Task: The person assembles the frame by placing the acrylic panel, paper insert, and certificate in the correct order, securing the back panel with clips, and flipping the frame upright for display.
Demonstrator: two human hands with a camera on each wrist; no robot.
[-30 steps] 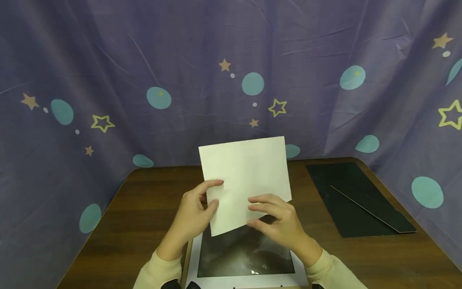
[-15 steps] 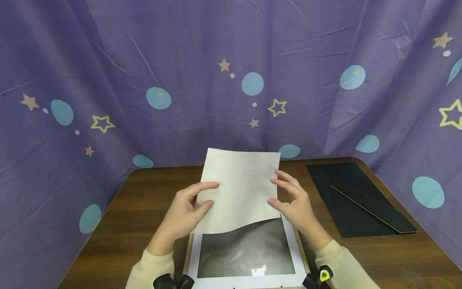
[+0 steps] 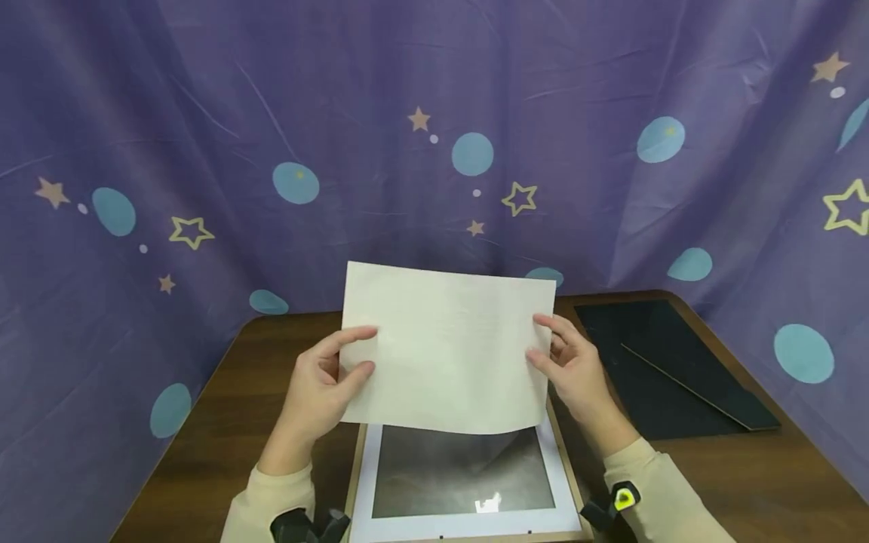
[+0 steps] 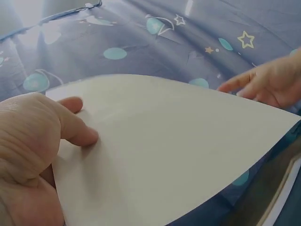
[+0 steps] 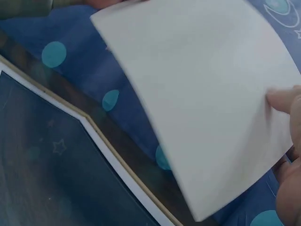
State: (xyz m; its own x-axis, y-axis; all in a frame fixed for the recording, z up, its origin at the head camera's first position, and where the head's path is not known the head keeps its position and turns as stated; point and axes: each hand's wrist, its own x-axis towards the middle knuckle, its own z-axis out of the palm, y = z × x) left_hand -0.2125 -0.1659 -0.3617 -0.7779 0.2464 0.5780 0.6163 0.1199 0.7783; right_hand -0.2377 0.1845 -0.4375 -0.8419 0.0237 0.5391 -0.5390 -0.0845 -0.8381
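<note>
A blank white sheet of paper (image 3: 448, 354) is held up in landscape position over the table, slightly bowed. My left hand (image 3: 319, 385) pinches its left edge between thumb and fingers. At the opposite edge my right hand (image 3: 573, 369) pinches the paper the same way. Below lies a picture frame (image 3: 367, 483) with a light wooden rim, a white border and a dark glossy middle that reflects light. The paper covers its far end in the head view. In the right wrist view the right thumb (image 5: 282, 100) presses on the paper's face.
A dark green-black backing board (image 3: 624, 407) with a raised flap-like strip (image 3: 706, 385) lies at the right of the brown wooden table (image 3: 224, 422). Behind the table hangs a purple curtain (image 3: 380, 211) with stars and teal dots.
The paper has turned and spread out to landscape. My right hand has moved right and now grips its right edge; my left hand has shifted left with the paper.
</note>
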